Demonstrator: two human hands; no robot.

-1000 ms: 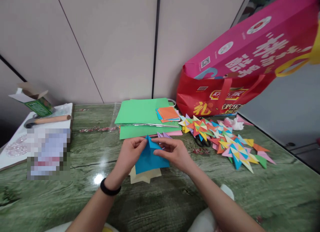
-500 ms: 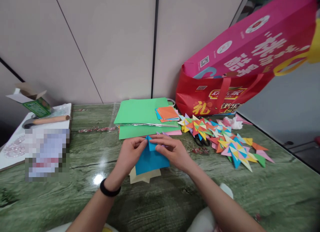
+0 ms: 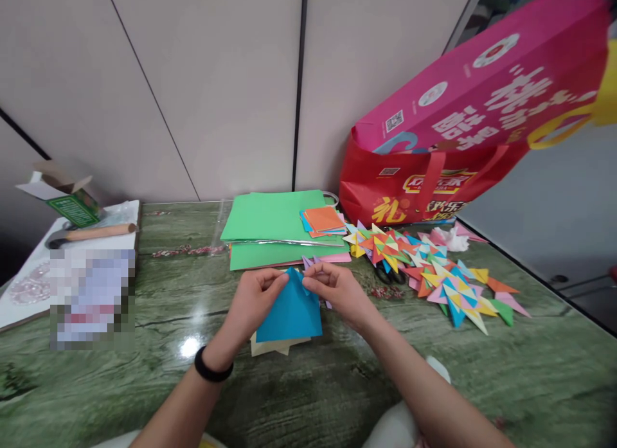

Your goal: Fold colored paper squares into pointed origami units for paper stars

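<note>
The blue paper [image 3: 289, 316] is in front of the person, raised between the left hand [image 3: 254, 301] and the right hand [image 3: 340, 292], over a cream paper piece [image 3: 274, 346] on the bench [image 3: 178, 390]. Its peak points away from the person, toward the wall [image 3: 231, 114], and its broad straight edge faces the person. The line from peak to broad edge runs nearly straight away from the body; whether this is longer than the sheet's width is hard to tell. The broad edge slants slightly, its right corner a little farther off than its left.

The left hand's grip is closed to a pinch, with thumb and forefinger holding the left slope just beside the peak. The right hand's grip is nearly closed too, its thumb and forefinger pinching a small turned flap at the right of the peak. The other fingers of both hands are curled. The 2 grips sit near each other, with the peak between them.

Beyond the hands lie purple folded pieces [image 3: 307, 263] and green sheets [image 3: 274, 216]. Well to the right is a pile of multicoloured folded paper stars [image 3: 456, 290].
</note>
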